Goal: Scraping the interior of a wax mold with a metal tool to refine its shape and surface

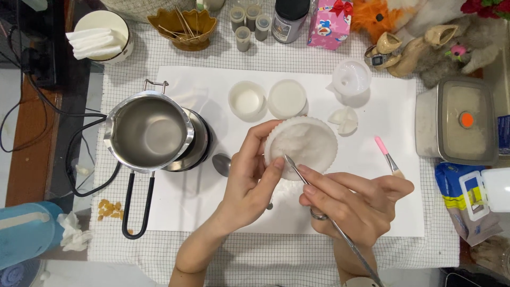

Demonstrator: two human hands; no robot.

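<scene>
My left hand grips the near left rim of a white fluted mould with a pale solid filling, holding it over the white sheet. My right hand, with a ring on one finger, holds a thin metal tool like a pen. The tool's tip touches the mould's near edge beside my left thumb. Its long handle runs back down past my right wrist.
A steel pouring pot with a black handle sits on a small hot plate at left, a spoon beside it. Two round white cups, a white funnel-like lid, a pink-handled brush and a grey lidded box lie around.
</scene>
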